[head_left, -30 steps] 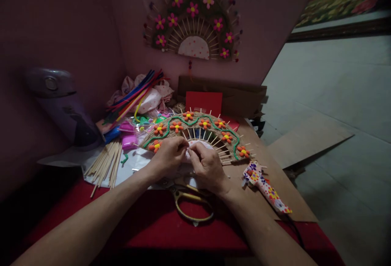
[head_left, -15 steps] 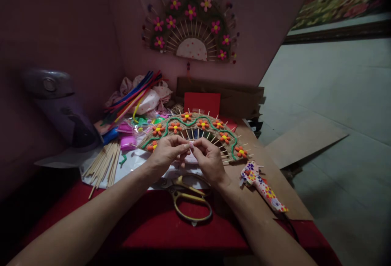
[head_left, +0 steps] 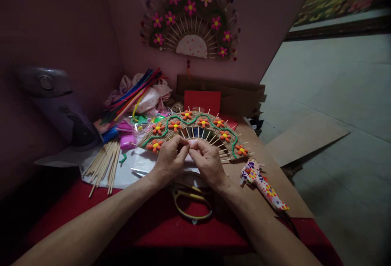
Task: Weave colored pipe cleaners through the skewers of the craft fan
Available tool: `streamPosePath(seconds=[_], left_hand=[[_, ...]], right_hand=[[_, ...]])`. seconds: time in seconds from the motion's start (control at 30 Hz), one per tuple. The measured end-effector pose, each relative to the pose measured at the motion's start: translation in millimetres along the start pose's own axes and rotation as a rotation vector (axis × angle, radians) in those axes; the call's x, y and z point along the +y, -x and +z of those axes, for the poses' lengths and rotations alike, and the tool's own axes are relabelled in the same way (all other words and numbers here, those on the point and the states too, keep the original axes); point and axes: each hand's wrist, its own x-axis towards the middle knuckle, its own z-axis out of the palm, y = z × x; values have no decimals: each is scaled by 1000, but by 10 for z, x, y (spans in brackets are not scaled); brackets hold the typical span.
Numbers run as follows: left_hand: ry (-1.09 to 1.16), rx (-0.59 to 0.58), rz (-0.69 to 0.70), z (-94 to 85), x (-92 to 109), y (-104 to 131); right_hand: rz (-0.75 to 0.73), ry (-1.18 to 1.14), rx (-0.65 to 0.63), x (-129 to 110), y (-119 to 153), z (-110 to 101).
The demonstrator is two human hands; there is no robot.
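My left hand [head_left: 173, 154] and my right hand [head_left: 206, 160] meet fingertip to fingertip, both pinched closed. Whatever sits between the fingertips is too small or hidden to name. Just behind them lies a half-round fan [head_left: 195, 120] of sticks and twine, with orange flowers and a wavy green pipe cleaner on it. The hands cover part of its pale centre. Below my wrists rest scissors [head_left: 193, 218] with gold handles, their blades partly under my left hand. To the right is a glue gun [head_left: 264, 186] with a flower pattern.
Wooden sticks [head_left: 104, 164] lie in a pile at left, near a large bottle [head_left: 64, 107]. Colourful pipe cleaners [head_left: 134, 97] rest on crumpled fabric behind. A finished-looking fan [head_left: 191, 17] hangs on the wall. Cardboard [head_left: 275, 192] covers the table's right side.
My left hand has turned and drawn its fingers in, now sitting slightly lower and covering less of the left orange flower. The scissors' blade shows more. The view has shifted slightly.
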Motion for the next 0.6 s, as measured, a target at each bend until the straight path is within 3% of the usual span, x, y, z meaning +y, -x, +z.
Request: streamPosePath(seconds=[0.1,0.27,0.4,0.5,0.6], left_hand=[[101,-53,-73,-21,1,-34],[424,-247,-253,-75,-12,-107],[524,-288,-329,-106,5,-141],[504,-287,-331,-119,-4,-154],[280,-272,-209,-123,-61,-159]], right_hand=[[-21,49,14,4,5,8],[-41,80,-14,48,-1,6],[-70,92,-22,52,-11,-18],[-101,144,-20,46,-15,-31],[-131,280,-23,61,-14,-36]])
